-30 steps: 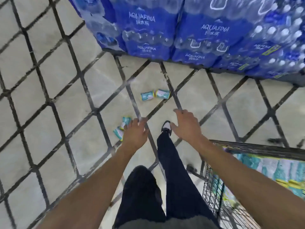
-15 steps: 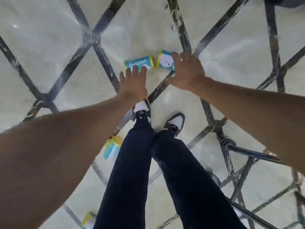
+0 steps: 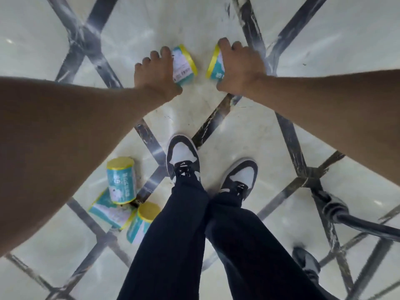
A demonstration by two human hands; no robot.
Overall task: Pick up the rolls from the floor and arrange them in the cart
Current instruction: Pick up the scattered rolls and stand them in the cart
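Note:
Two teal and white rolls with yellow ends are in my hands, just above the pale floor ahead of my feet. My left hand (image 3: 154,75) grips one roll (image 3: 184,66), fingers curled over its top. My right hand (image 3: 239,69) grips the other roll (image 3: 215,66) the same way. Three more of these rolls lie close together on the floor at the lower left: one upright-looking roll (image 3: 121,180), one flat roll (image 3: 109,211) and one roll (image 3: 140,223) partly hidden by my left leg. Only the cart's dark lower frame (image 3: 357,223) shows at the right.
My two black and white shoes (image 3: 183,156) stand between the held rolls and the three lying rolls. A cart wheel (image 3: 306,260) sits at the lower right. The floor (image 3: 216,22) is glossy pale tile crossed by dark diagonal bands.
I have bent lower toward the floor. Both hands, which hovered flat over the two rolls half a second ago, now curl around them, and the rolls have tipped apart.

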